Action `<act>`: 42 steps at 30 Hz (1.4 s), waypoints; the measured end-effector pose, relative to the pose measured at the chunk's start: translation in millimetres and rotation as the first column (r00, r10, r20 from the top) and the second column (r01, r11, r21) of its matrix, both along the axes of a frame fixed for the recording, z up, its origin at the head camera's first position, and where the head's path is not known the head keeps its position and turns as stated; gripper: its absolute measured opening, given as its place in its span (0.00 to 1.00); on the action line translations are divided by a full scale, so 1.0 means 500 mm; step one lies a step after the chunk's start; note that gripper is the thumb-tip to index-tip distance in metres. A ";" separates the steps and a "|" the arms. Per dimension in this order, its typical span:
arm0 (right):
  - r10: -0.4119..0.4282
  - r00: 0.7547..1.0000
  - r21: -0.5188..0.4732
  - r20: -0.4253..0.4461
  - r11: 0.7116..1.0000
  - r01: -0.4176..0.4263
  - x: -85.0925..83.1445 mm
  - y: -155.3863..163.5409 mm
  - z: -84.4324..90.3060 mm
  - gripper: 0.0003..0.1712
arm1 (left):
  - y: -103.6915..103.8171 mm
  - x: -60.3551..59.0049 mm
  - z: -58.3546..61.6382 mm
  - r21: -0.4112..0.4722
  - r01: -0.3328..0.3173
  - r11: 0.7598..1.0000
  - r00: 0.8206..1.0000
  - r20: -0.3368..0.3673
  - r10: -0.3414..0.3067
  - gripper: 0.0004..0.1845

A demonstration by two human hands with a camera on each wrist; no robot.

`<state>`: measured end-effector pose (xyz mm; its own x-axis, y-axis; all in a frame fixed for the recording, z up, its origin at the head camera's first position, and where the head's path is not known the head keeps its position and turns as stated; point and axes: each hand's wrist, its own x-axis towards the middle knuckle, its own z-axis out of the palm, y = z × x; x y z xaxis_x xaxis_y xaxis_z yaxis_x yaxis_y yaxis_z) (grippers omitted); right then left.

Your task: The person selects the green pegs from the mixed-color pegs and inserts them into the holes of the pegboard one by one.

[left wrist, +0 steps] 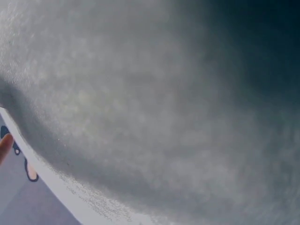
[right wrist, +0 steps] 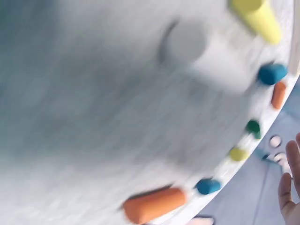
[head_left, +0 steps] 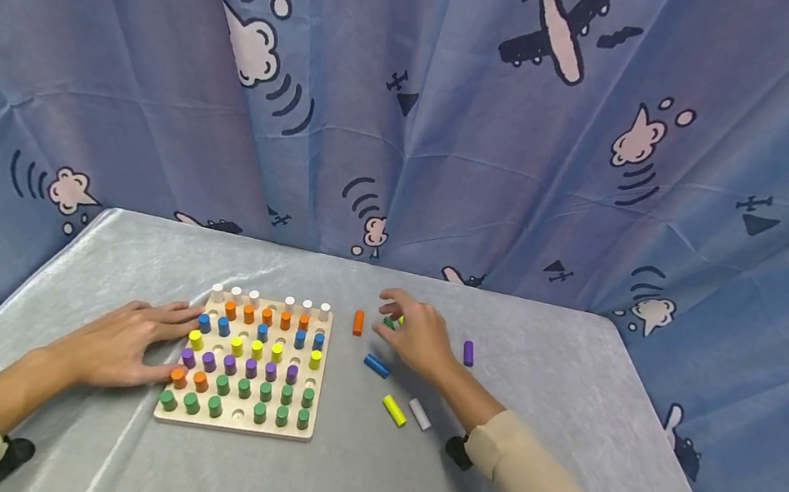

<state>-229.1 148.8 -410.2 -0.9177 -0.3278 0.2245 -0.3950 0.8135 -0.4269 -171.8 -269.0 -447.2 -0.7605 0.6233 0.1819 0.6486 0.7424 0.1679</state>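
A wooden pegboard point(head_left: 235, 422) holds rows of green, orange, purple, yellow, blue and white pegs, with some holes bare. My left hand point(head_left: 124, 338) rests along its left edge, fingers spread, the thumb near an orange peg point(head_left: 178, 375) at the lower corner. To the right of the board, my right hand point(head_left: 418, 335) hovers over loose pegs with its fingers bent and parted, nothing visible between them. Partly hidden beneath it are a green peg point(right wrist: 253, 128) and a yellow peg point(right wrist: 238, 154), both lying on the table in the right wrist view.
Around the right hand lie an orange peg point(head_left: 358, 322), a blue peg point(head_left: 377, 365), a yellow peg point(head_left: 394, 411), a grey-white peg point(head_left: 419, 414) and a purple peg point(head_left: 468, 353). A grey cloth covers the table point(head_left: 72, 436). Behind it hangs a blue patterned curtain point(head_left: 362, 48).
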 end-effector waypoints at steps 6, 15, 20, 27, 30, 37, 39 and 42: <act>-0.050 0.998 0.010 0.036 0.999 0.049 -0.014 0.041 -0.016 0.27 | 0.000 0.000 0.000 0.001 0.004 1.000 1.000 0.000 -0.004 0.36; -0.070 0.992 0.076 0.101 0.995 0.063 -0.016 0.049 -0.036 0.26 | 0.001 0.001 -0.001 0.007 0.005 1.000 1.000 -0.004 -0.005 0.36; -0.094 0.990 0.105 0.104 0.991 0.083 -0.019 0.046 -0.047 0.26 | 0.003 0.002 0.000 0.006 0.008 1.000 1.000 -0.005 -0.008 0.36; -0.097 0.992 0.111 0.080 0.990 0.088 -0.016 0.045 -0.049 0.24 | 0.004 0.001 -0.001 0.004 0.011 1.000 1.000 -0.007 -0.010 0.35; -0.093 0.993 0.107 0.076 0.991 0.084 -0.014 0.047 -0.049 0.23 | 0.004 0.000 -0.001 0.002 0.008 1.000 1.000 -0.005 -0.008 0.35; -0.071 0.996 0.087 0.049 0.994 0.067 -0.009 0.054 -0.050 0.21 | 0.004 0.000 0.000 -0.005 0.001 1.000 1.000 -0.002 -0.002 0.36; -0.061 0.998 0.074 0.031 0.996 0.059 -0.007 0.057 -0.049 0.21 | 0.004 0.001 0.000 -0.002 0.005 1.000 1.000 -0.004 -0.005 0.35; -0.045 0.999 0.050 0.002 0.998 0.045 -0.003 0.061 -0.047 0.21 | 0.003 0.001 0.000 0.001 0.010 1.000 1.000 -0.010 -0.010 0.35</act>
<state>-230.5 179.1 -433.9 -0.9325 -0.2966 0.2062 -0.3561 0.8506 -0.3869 -171.1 -267.5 -447.2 -0.7523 0.6309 0.1900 0.6578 0.7356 0.1618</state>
